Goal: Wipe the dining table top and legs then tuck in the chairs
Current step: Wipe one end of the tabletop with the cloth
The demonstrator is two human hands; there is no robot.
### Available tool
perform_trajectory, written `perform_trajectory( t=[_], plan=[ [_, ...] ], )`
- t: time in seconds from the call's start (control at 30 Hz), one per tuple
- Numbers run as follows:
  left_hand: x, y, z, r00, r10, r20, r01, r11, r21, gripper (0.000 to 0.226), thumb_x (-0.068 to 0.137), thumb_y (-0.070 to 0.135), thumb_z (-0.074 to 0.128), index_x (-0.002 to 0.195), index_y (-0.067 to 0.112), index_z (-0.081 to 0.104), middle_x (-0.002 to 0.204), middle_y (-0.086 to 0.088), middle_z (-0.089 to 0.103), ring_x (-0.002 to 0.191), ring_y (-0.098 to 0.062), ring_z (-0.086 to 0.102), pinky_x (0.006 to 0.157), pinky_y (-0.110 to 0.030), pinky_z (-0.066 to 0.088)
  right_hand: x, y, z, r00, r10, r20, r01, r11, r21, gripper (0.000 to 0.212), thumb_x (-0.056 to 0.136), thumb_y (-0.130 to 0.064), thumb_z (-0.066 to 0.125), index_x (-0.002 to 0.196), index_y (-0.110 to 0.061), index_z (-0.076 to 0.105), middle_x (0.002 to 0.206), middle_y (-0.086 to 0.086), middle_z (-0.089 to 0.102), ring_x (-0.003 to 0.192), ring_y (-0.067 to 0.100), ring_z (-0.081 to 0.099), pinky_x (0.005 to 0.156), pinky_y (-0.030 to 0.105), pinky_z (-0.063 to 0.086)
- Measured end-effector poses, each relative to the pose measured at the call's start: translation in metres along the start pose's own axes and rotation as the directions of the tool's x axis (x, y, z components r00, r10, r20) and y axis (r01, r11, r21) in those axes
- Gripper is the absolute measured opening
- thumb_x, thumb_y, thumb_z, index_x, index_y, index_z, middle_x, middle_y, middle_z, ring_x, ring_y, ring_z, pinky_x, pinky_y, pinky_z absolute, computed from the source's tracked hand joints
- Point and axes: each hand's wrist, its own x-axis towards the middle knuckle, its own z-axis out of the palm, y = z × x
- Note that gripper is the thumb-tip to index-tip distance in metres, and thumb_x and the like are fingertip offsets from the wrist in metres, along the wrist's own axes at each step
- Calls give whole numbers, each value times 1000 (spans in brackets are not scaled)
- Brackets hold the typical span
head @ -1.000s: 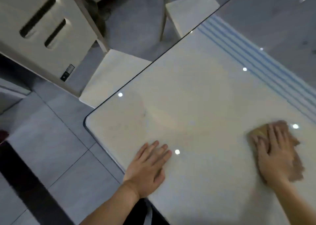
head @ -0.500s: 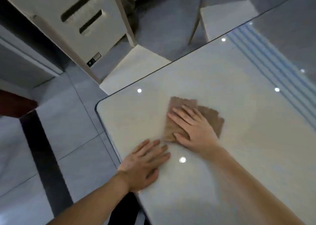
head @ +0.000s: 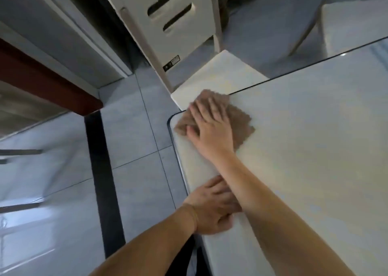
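Note:
The glossy white dining table [head: 304, 139] fills the right half of the view, its rounded corner at centre. A brown cloth [head: 239, 122] lies flat on that corner, partly over the edge. My right hand [head: 210, 126] presses flat on the cloth, fingers spread toward the corner. My left hand [head: 212, 208] rests palm down on the table's near edge, partly hidden under my right forearm. A white chair [head: 218, 76] stands at the far side with its seat just beyond the corner. A second chair [head: 354, 25] sits at the top right.
Grey tiled floor [head: 136, 145] with a black strip [head: 100, 170] lies left of the table. A dark red wooden piece [head: 42, 80] and a grey sliding door frame are at the upper left. The first chair's slotted backrest [head: 174, 17] leans near the corner.
My right hand slid the cloth from the right side of the table across to the left corner. My left hand stayed on the near edge. The view swung left.

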Motion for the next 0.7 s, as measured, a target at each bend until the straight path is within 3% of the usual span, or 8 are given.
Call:
perform_trajectory(
  t=[0.1, 0.17, 0.23, 0.33, 0.43, 0.5, 0.63, 0.7],
  plan=[
    [-1, 0, 2, 998, 3, 56, -5, 999, 44, 38, 80, 42, 55, 118, 37, 58, 123, 14, 58, 120, -22, 48, 108, -37, 22, -28, -9, 0, 879, -440, 185, 443, 896, 26, 61, 91, -52, 41, 146, -28, 38, 153, -6, 37, 145, 25, 26, 119, 45, 16],
    [-2, -1, 5, 998, -3, 59, 0, 998, 57, 54, 83, 42, 51, 136, 35, 43, 142, 12, 46, 136, -23, 33, 114, -40, 19, -38, 43, -15, 817, -533, 218, 540, 841, 29, 61, 91, -54, 40, 147, -31, 35, 154, -8, 35, 145, 21, 24, 119, 41, 15],
    [-2, -2, 5, 999, -3, 41, 3, 1000, -3, 60, 81, 38, 54, 139, 33, 41, 148, 10, 41, 143, -24, 27, 116, -43, 22, -33, 116, -36, 899, -401, 175, 413, 910, -36, 59, 91, -53, 37, 147, -32, 35, 152, -5, 38, 142, 24, 29, 116, 40, 19],
    [-2, -3, 7, 1000, 3, 13, -3, 999, -42, 59, 80, 37, 53, 139, 33, 43, 148, 11, 40, 144, -23, 26, 117, -42, 24, -9, 224, -69, 999, 29, 14, -26, 989, -146, 58, 94, -52, 29, 146, -28, 38, 149, 5, 43, 137, 34, 36, 114, 45, 26],
    [-2, -4, 9, 1000, -1, 17, 2, 1000, -21, 57, 84, 38, 48, 140, 33, 41, 149, 11, 38, 145, -23, 22, 118, -42, 20, 17, 228, -71, 915, 393, -97, -403, 906, -131, 61, 92, -48, 30, 146, -21, 38, 152, 8, 37, 139, 37, 30, 116, 51, 20],
    [-3, -4, 11, 1000, 4, 9, -4, 1000, 0, 56, 85, 37, 45, 140, 32, 41, 149, 11, 39, 145, -24, 22, 119, -42, 17, 28, 174, -56, 871, 480, -100, -489, 867, -95, 62, 92, -47, 31, 148, -21, 35, 155, 7, 33, 142, 37, 25, 117, 52, 14],
    [-3, -4, 8, 1000, -8, 1, 8, 1000, 5, 55, 84, 35, 47, 139, 31, 43, 147, 9, 43, 143, -24, 25, 118, -42, 19, 12, 56, -16, 994, 105, -25, -106, 993, -57, 55, 91, -44, 40, 142, -24, 46, 146, 4, 47, 139, 35, 34, 116, 49, 20],
    [-3, -2, 8, 1000, -16, 2, 16, 1000, 7, 57, 84, 36, 49, 140, 32, 40, 147, 8, 42, 143, -25, 26, 118, -41, 19, -11, 37, -13, 982, -165, 93, 170, 984, -50, 56, 92, -48, 39, 144, -28, 42, 150, -2, 42, 142, 30, 30, 118, 47, 16]
  ],
)
